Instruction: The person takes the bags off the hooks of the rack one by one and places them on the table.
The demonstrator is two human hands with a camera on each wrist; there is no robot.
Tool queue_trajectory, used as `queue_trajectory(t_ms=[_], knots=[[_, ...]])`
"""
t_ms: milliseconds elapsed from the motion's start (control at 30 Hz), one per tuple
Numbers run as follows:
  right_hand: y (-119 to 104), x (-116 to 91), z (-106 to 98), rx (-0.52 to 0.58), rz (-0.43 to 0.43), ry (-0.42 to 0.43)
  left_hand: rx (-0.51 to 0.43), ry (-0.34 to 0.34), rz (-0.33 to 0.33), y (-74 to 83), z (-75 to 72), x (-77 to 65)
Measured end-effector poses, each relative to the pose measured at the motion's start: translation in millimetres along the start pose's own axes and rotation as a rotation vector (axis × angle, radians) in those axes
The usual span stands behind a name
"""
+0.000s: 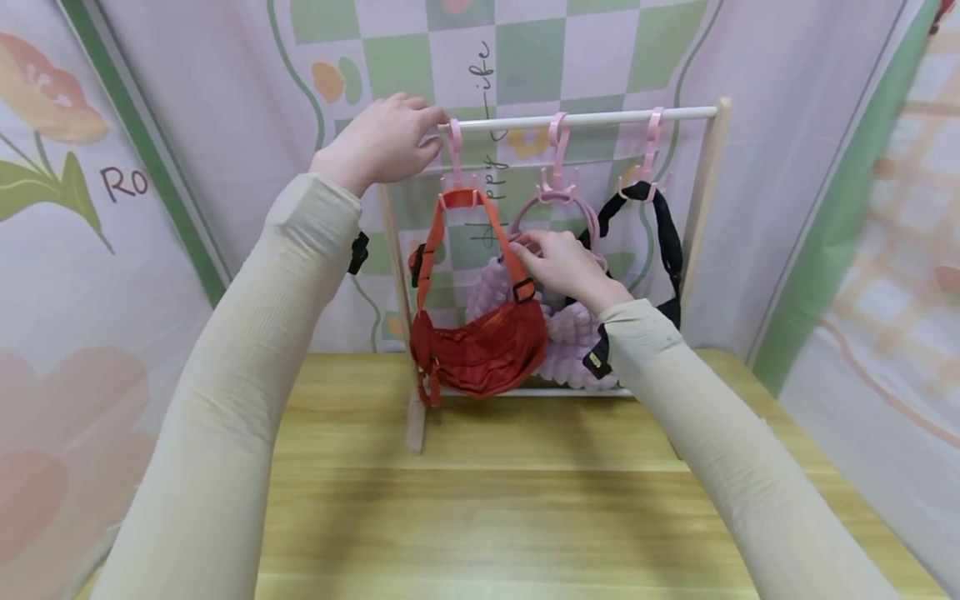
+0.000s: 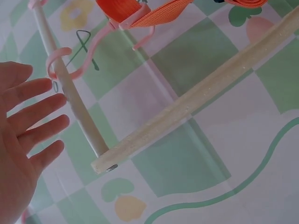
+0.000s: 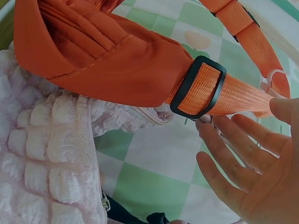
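An orange-red waist bag [image 1: 480, 346] hangs by its orange strap [image 3: 240, 95] from a pink hook [image 1: 456, 154] at the left end of a white rod [image 1: 600, 117]. My right hand [image 1: 558, 262] pinches the strap above its black buckle [image 3: 198, 87], thumb on one face and fingers along the other side. My left hand [image 1: 390, 137] is at the rod's left end beside that hook. In the left wrist view its fingers are spread and nearly straight, close to the rod, and hold nothing.
Behind the waist bag hangs a puffy lilac bag [image 1: 573, 337] from a second pink hook [image 1: 557, 158]. A black bag strap [image 1: 667, 233] hangs from a third at the right. The wooden rack post [image 1: 708, 183] stands on a wood-grain table [image 1: 487, 517], before a checked cloth.
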State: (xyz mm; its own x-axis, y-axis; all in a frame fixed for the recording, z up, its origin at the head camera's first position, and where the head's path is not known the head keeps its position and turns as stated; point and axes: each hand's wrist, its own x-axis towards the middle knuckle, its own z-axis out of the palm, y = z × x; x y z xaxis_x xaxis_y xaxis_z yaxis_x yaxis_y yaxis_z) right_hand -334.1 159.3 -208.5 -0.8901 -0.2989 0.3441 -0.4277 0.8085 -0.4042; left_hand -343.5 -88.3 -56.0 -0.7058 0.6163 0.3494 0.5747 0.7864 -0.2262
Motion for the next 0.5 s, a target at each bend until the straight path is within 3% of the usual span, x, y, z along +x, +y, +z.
queue_trajectory(t_ms=[500], knots=[[-4.7, 3.6, -2.1, -0.010, -0.008, -0.015, -0.025, -0.068, -0.032, -6.5, -3.0, 9.3]])
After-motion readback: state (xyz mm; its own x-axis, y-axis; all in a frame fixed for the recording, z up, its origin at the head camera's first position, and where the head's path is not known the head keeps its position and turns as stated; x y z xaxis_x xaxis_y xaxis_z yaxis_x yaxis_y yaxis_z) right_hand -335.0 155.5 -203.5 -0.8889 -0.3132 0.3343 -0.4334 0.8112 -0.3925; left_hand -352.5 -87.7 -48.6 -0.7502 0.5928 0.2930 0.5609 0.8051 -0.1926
